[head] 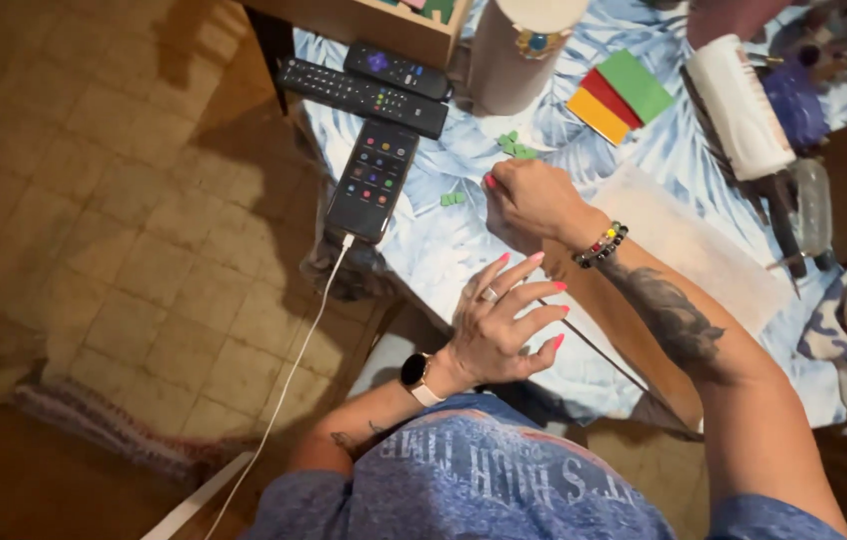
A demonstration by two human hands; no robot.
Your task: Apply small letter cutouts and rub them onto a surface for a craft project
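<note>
Head view, looking down over a table covered in a pale blue leaf-print cloth [464, 250]. The right hand [529, 200] rests on the cloth with its fingers curled under into a loose fist; whether it grips anything cannot be told, since the fingertips are hidden. A beaded bracelet [601, 245] circles that wrist and a dark tattoo [669, 315] marks the forearm. The left hand [504, 320] hovers above the table's near edge, fingers spread apart and holding nothing, a ring on one finger and a white-strapped smartwatch [416, 375] at the wrist. The two hands are close but not touching.

Small green cut-out pieces [516, 146] lie on the cloth just beyond the right hand, with another small green piece [453, 199] to its left. A black smartphone with a lit screen [374, 180] lies near that piece, a white charging cable [289, 385] running from it down toward the tiled floor [94, 200]. Two black remote controls [364, 95] sit beyond the phone. A pale cylindrical container [519, 50] stands behind the green pieces. Stacked foam sheets in green, red and yellow [619, 95] lie to its right, and a white rectangular sheet [694, 245] lies under the right forearm.
</note>
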